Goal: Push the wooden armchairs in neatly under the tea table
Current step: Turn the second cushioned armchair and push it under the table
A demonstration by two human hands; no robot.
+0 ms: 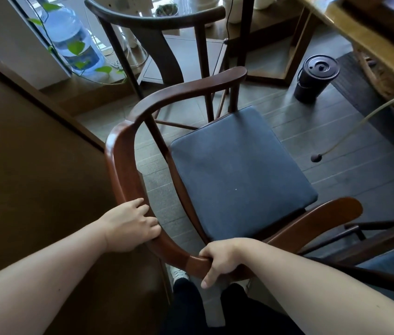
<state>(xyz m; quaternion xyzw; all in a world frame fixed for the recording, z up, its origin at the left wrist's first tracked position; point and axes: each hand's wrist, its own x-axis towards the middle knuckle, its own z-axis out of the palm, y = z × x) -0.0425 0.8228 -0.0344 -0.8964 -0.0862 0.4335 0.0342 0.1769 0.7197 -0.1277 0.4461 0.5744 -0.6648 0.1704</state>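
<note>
A reddish-brown wooden armchair [128, 151] with a curved back rail and a dark blue seat cushion [239, 170] stands right in front of me. My left hand [130, 226] grips the left part of its back rail. My right hand [220, 258] is wrapped around the rail's near middle. The tea table [369, 42], a thick light-wood slab, runs along the upper right, apart from the chair. A darker armchair [152, 22] stands beyond, at the top. Part of another armchair [384, 240] with a blue seat shows at the right edge.
A black cylindrical bin [314, 78] stands on the dark plank floor by the table. A pale hose [365, 119] trails down to the floor on the right. A brown panel [29, 165] fills the left. A large water bottle [70, 37] and leafy vine sit at the top left.
</note>
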